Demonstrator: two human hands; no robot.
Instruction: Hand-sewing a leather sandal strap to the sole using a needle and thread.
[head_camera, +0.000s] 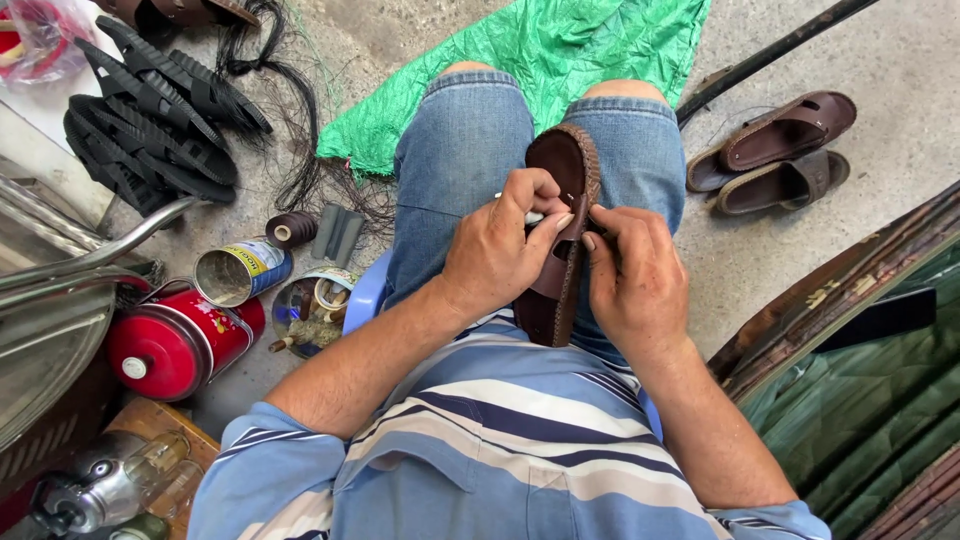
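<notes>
Brown sandal (562, 240) rests on the person's lap, mid-frame. Left hand (497, 250) pinches a pale tool (533, 217) at the strap; right hand (637, 275) grips the sandal's edge, fingers pressed together. Stitching looks best served by steady bracing on the knees (470, 130).

A blue striped short-sleeved shirt (500, 440) and rolled denim jeans (470, 150) are worn.

Sandal (560, 250) on lap between hands; cans (240, 270) left (sandal pair (775, 150) right).
</notes>
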